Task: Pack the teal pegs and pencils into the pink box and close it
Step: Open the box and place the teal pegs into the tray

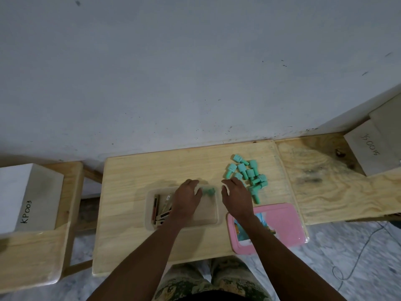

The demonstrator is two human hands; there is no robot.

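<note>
Teal pegs (249, 174) and pencils (159, 210) are lying on the pale wooden table (134, 170) you are standing at, which is butting against a scuffed grey-white wall (195, 72). At your far left, a white box marked KP003 (30, 196) is sitting on a wooden bench (32, 253) just beside the table. Moving right, the translucent box base (149, 213) is lying open near the middle of the table, with the pencils bunching along its left side. Your left hand (186, 198) is hovering over that base with its fingers curling down at the far right corner. They are gripping a small clump of pegs (208, 190) that is showing just past your thumb, though blur is hiding the exact grip. Your right hand (235, 198) is reaching beyond the base's right wall, fingers bending downward and keeping close together. Its fingertips (237, 181) are meeting the near-left edge of the loose heap of teal pegs, and the view is not showing whether they are holding one. The heap is spreading behind and to the right of that hand, near the table's far right corner. The pink lid (286, 222) is lying flat at the near right corner, picture label up, with your right forearm crossing over its left part. Further right, a plywood board (336, 181) is carrying a second white box (368, 148), and a thin cable (358, 253) is trailing over the mottled floor (347, 279).
</note>
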